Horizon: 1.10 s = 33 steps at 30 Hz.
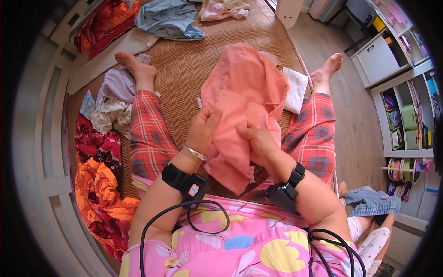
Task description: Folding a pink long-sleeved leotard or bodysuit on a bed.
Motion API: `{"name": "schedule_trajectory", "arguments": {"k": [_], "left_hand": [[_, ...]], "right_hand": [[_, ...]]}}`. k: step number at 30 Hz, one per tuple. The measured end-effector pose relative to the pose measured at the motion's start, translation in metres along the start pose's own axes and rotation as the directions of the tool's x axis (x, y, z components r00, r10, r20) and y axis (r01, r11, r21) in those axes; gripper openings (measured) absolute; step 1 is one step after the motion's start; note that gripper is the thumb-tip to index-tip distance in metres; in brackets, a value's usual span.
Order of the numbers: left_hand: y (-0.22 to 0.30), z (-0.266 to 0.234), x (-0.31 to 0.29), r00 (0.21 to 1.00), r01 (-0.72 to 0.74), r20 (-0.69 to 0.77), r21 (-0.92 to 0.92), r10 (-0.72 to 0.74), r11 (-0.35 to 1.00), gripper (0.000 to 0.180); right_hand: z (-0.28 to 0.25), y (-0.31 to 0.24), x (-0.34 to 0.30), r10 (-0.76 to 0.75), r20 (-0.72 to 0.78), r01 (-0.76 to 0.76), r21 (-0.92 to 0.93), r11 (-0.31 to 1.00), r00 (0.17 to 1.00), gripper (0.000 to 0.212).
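A thin coral-pink garment hangs between my two hands over the woven mat, and its exact kind is hidden by the folds. My left hand pinches the cloth along its left side, thumb over the fabric. On the other side, my right hand grips a fold between thumb and fingers. The lower end of the cloth droops toward my lap. Just behind it to the right lies a folded white cloth, partly covered by the garment.
Crumpled grey and white clothes lie by my left leg, with an orange-red floral cloth nearer. A light-blue garment sits on the woven mat at the far side. White shelves stand right; another person's denim-clad body is at lower right.
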<state>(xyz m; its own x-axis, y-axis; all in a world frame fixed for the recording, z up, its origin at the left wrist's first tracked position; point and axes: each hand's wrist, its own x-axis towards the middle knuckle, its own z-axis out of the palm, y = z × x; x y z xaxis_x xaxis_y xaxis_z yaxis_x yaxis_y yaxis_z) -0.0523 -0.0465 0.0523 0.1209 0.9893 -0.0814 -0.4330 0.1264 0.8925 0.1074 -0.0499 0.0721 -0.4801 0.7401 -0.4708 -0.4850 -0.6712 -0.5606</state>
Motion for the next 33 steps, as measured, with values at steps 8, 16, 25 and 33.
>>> {"name": "schedule_trajectory", "arguments": {"k": [8, 16, 25, 33], "left_hand": [[-0.006, 0.01, 0.007, 0.958, 0.147, -0.255, 0.033, -0.134, 0.989, 0.03], [-0.025, -0.034, 0.012, 0.908, 0.06, -0.257, 0.861, 0.331, 0.505, 0.043], [-0.012, -0.007, 0.003, 0.976, 0.156, -0.16, 0.026, -0.15, 0.987, 0.032], [0.002, -0.007, 0.008, 0.864, 0.504, 0.185, -0.339, -0.468, 0.795, 0.029]], "right_hand": [[0.002, 0.002, 0.005, -0.117, -0.12, 0.12, 0.02, 0.993, 0.986, 0.033], [-0.007, 0.046, -0.01, -0.672, 0.302, 0.595, -0.761, 0.257, 0.676, 0.035], [0.002, 0.005, -0.024, -0.348, 0.132, 0.34, -0.68, 0.649, 0.928, 0.03], [-0.006, -0.001, -0.018, -0.276, 0.24, 0.359, -0.74, 0.569, 0.931, 0.018]]}}
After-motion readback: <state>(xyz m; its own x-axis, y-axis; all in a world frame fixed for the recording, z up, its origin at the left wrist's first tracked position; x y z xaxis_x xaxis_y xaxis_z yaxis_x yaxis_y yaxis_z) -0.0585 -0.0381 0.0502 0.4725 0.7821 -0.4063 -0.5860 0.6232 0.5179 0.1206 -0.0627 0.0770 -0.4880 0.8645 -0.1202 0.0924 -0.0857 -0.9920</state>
